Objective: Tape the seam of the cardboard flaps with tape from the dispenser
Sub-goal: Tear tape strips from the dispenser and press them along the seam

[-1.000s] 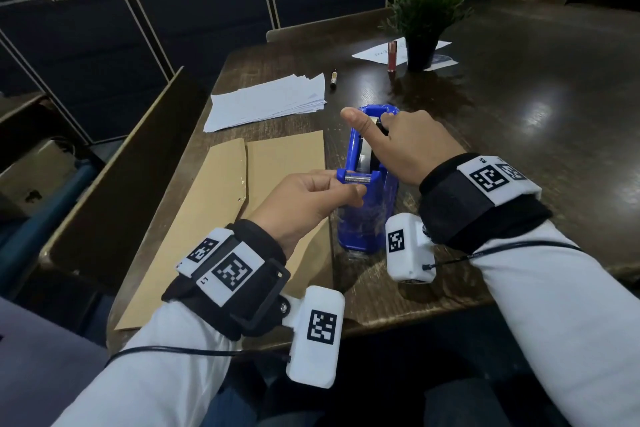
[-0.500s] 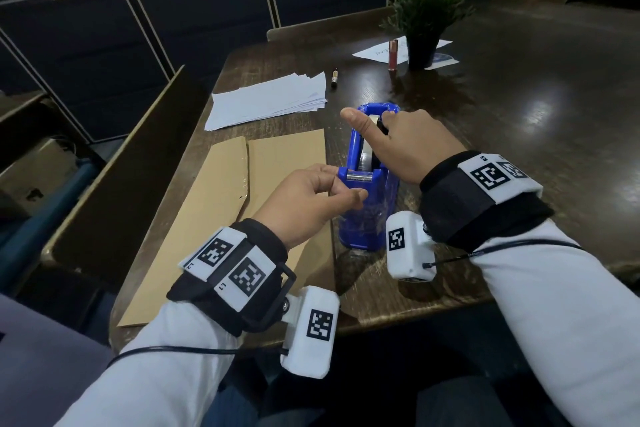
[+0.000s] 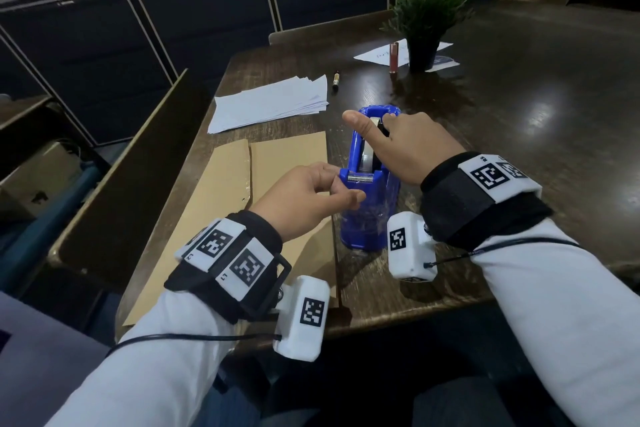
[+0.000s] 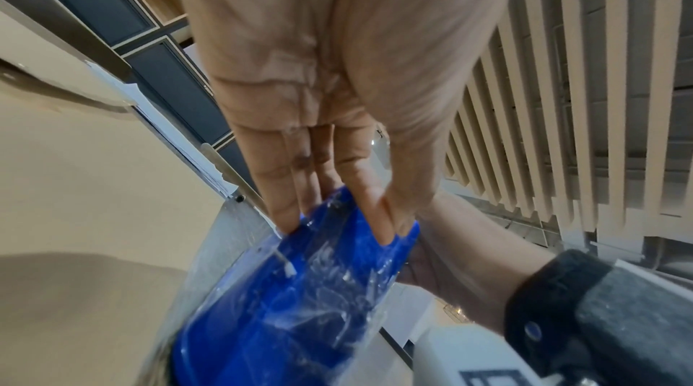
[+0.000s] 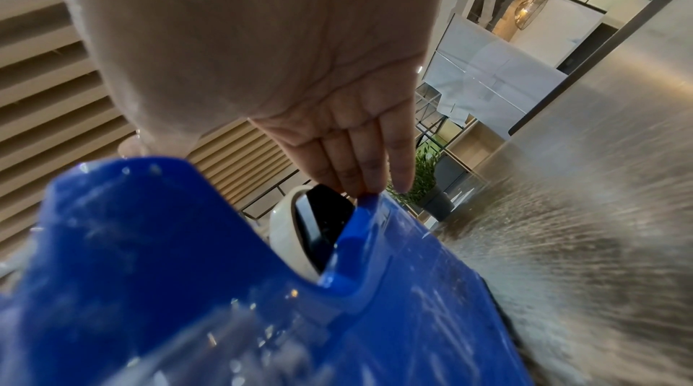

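Observation:
A blue tape dispenser (image 3: 367, 211) stands on the dark wooden table (image 3: 519, 107), its metal cutter facing me. My left hand (image 3: 343, 189) is at the cutter, thumb and forefinger pinched together on what looks like the clear tape end (image 4: 337, 280). My right hand (image 3: 372, 121) lies on top of the dispenser with straight fingers (image 5: 360, 182) touching its rim beside the tape roll (image 5: 288, 229), thumb sticking out. Two brown cardboard flaps (image 3: 228, 191) lie flat to the left, their seam (image 3: 250, 166) between them.
Beyond the cardboard lies a stack of white paper (image 3: 273, 104) with a marker (image 3: 336, 81) next to it. A potted plant (image 3: 427, 17) and a reddish tube (image 3: 394, 57) stand at the back. A chair back (image 3: 138, 166) flanks the table's left edge.
My left hand's thumb and forefinger have shifted slightly lower and nearer me at the cutter. The right hand and the dispenser have stayed put.

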`<action>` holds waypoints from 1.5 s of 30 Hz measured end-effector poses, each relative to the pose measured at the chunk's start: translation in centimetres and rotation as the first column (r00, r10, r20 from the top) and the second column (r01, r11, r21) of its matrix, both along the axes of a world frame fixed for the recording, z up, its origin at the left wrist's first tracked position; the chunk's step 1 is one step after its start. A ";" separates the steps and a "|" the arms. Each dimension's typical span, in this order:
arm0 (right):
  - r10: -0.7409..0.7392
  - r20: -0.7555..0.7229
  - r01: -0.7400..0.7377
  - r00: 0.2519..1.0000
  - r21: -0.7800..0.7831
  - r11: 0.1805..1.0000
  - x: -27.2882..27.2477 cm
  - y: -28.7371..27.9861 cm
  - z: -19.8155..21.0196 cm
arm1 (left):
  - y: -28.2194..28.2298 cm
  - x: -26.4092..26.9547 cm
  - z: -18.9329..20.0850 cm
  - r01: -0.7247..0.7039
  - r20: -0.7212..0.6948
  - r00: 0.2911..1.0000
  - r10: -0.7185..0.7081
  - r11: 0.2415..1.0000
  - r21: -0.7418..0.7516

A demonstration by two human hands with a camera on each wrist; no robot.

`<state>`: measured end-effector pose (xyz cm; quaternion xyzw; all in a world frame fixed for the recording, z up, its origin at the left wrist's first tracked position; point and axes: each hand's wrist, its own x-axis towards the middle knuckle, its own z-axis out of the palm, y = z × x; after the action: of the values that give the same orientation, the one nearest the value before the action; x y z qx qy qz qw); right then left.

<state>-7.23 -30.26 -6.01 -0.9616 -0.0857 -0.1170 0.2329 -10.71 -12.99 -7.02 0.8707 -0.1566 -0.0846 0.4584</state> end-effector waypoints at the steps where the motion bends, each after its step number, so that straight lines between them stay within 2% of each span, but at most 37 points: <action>1: -0.003 -0.003 0.003 1.000 -0.003 1.000 0.1 0.0 -0.1 | 0.1 0.0 0.1 0.003 -0.004 1.000 -0.003 1.000 0.012; 9: -0.013 -0.017 0.013 1.000 -0.009 1.000 0.1 0.0 0.1 | 0.3 -0.2 0.9 0.082 0.008 0.996 -0.086 0.972 0.221; 13: -0.011 -0.049 0.011 0.999 0.004 1.000 0.3 -0.1 0.2 | 1.4 -0.7 0.9 0.094 -0.013 0.996 -0.093 0.987 0.131; 19: 0.030 -0.204 -0.008 0.979 0.107 0.994 -0.3 0.2 0.9 | 4.9 -1.6 0.8 -0.026 0.089 0.996 0.023 0.999 0.028; 21: 0.068 -0.121 -0.053 0.990 0.126 0.991 -0.7 1.0 1.3 | 6.0 -1.7 0.7 -0.072 0.096 0.993 0.073 0.997 -0.018; 23: 0.112 0.040 -0.115 0.993 0.097 0.989 -1.2 2.1 1.7 | 6.9 -1.8 0.6 -0.099 0.119 0.988 0.102 0.994 -0.036; 25: 0.187 0.179 -0.205 0.966 0.089 0.975 -2.4 3.5 2.1 | 7.5 -2.0 0.6 -0.119 0.133 0.983 0.124 0.992 -0.048; 27: 0.260 0.248 -0.297 0.933 0.126 0.947 -3.7 5.1 2.1 | 8.2 -2.3 0.6 -0.133 0.137 0.980 0.142 0.988 -0.074; 29: 0.299 0.236 -0.339 0.925 0.155 0.928 -4.5 6.5 1.8 | 8.8 -2.5 0.6 -0.137 0.140 0.979 0.149 0.986 -0.095; 34: 0.328 0.095 -0.342 0.940 0.279 0.898 -4.8 8.6 0.7 | 10.5 -3.1 0.2 -0.159 0.161 0.971 0.175 0.982 -0.107; 38: 0.381 0.042 -0.374 0.924 0.316 0.872 -5.0 10.1 0.8 | 11.6 -3.7 0.1 -0.174 0.177 0.966 0.189 0.980 -0.095; 45: 0.402 0.143 -0.427 0.904 0.346 0.836 -4.8 12.7 0.7 | 13.3 -4.7 0.1 -0.203 0.170 0.960 0.221 0.972 -0.118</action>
<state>-12.01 -17.58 -5.27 -0.8546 -0.2756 -0.1089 0.4264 -15.40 0.31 -6.96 0.8628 -0.1073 0.0527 0.4912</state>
